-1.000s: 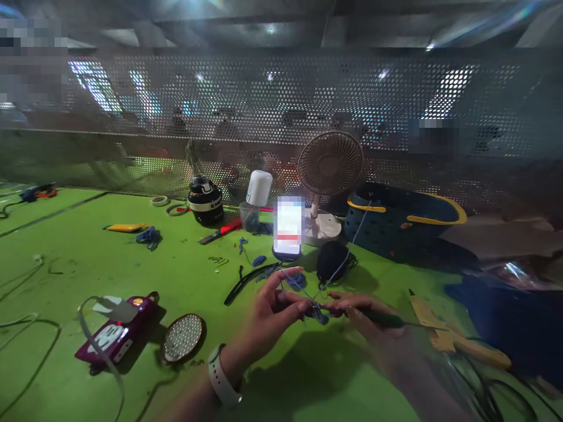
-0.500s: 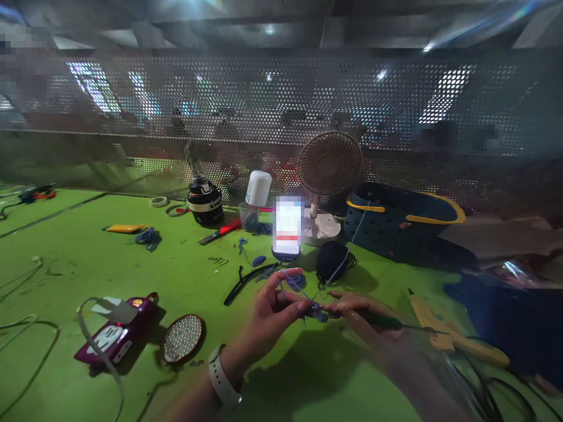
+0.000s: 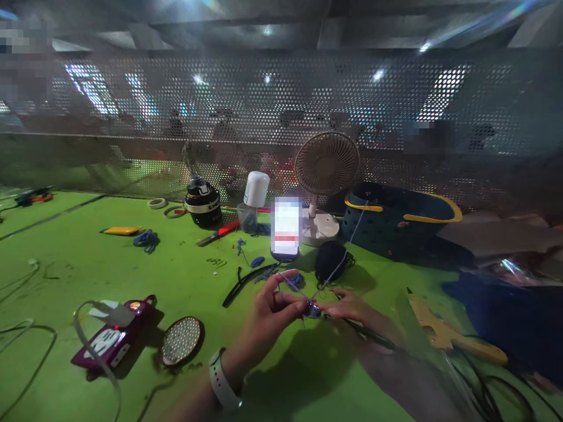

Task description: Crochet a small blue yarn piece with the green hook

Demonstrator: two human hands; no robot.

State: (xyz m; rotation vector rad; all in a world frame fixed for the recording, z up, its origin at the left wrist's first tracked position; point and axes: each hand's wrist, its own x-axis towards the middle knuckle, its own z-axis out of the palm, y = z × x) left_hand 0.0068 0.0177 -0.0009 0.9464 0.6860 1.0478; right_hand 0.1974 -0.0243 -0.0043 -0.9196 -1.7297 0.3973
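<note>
My left hand [image 3: 277, 308] pinches a small piece of blue-purple crochet work [image 3: 313, 309] between thumb and fingers. Strands of light purple yarn [image 3: 324, 285] run over its raised index finger and slant up towards the basket. My right hand [image 3: 356, 310] is closed around a crochet hook [image 3: 372, 335] with a dark handle; its tip is hidden at the work. Just beyond the hands lie a dark ball of yarn [image 3: 331, 262] and a small purple crocheted piece [image 3: 294, 281]. A lit phone [image 3: 285, 228] stands upright behind them.
A fan [image 3: 326, 164] and a dark blue basket [image 3: 396, 228] with yellow handles stand behind. At left are a purple power strip [image 3: 114, 340], a round studded disc [image 3: 181, 341] and a black bottle [image 3: 203, 202]. A yellow glue gun [image 3: 453, 334] with cables lies right.
The hook's handle has tilted, and my right hand has turned slightly at the work. My left hand keeps its pinch. The whole view has shifted slightly.
</note>
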